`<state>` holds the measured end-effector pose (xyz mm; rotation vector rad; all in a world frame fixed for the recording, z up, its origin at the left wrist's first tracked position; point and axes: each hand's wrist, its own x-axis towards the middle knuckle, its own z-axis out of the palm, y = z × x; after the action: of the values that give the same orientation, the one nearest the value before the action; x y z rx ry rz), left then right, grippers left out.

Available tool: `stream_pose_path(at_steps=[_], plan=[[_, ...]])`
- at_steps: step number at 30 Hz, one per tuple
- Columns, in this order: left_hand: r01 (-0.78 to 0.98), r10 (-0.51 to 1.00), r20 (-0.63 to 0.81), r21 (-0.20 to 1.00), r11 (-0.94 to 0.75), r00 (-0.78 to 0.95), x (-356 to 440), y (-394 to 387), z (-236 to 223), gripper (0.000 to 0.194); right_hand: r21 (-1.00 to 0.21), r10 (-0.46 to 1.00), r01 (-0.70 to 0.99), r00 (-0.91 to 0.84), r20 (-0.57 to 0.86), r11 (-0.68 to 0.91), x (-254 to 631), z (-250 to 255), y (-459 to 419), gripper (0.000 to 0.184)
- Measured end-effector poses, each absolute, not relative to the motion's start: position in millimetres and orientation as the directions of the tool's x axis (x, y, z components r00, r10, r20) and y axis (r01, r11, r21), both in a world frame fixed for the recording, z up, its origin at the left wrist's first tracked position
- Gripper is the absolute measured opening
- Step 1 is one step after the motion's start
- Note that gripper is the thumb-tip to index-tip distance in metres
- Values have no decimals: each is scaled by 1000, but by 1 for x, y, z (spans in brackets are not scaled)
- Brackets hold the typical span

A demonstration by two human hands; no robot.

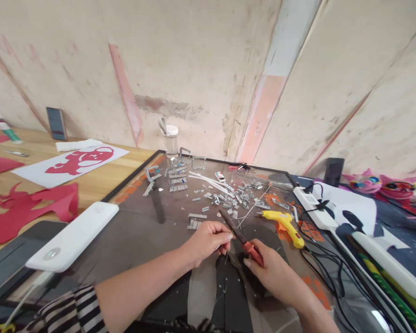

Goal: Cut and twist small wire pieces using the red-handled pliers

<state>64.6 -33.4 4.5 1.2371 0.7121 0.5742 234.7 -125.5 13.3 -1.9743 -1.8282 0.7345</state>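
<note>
My right hand point(272, 273) is wrapped round the red handle of what looks like a file point(236, 230), its dark, tapering blade pointing up and left. Close beside the blade, the thumb and fingers of my left hand point(211, 240) are pinched on something small and thin, mostly hidden by the fingertips. Whether the blade touches that piece I cannot tell. Just beyond my left hand lies a small grey bracket-like piece point(195, 222). Farther back is a scattered heap of small grey pieces point(234, 196) with several white strips point(211, 182).
A yellow glue gun point(284, 224) lies right of my hands, its black cable running to a white power strip point(312, 208). At left are a white power bank point(74, 236) and red cut paper point(60, 203). A lidded jar point(171, 141) stands by the wall.
</note>
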Motion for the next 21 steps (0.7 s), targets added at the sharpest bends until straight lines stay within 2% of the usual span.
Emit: stream_pose_path(at_steps=[5, 15, 21], plan=[[-8, 724, -159, 975, 222, 671, 64, -33, 3, 19, -613, 991, 785, 19, -132, -97, 234, 14, -126, 6], [-9, 726, -127, 983, 181, 676, 65, -31, 0, 21, -570, 993, 817, 27, -113, -87, 233, 12, -125, 3], [-49, 700, -120, 975, 216, 704, 64, -33, -1, 25, -569, 995, 817, 59, -83, -96, 231, 9, -126, 7]])
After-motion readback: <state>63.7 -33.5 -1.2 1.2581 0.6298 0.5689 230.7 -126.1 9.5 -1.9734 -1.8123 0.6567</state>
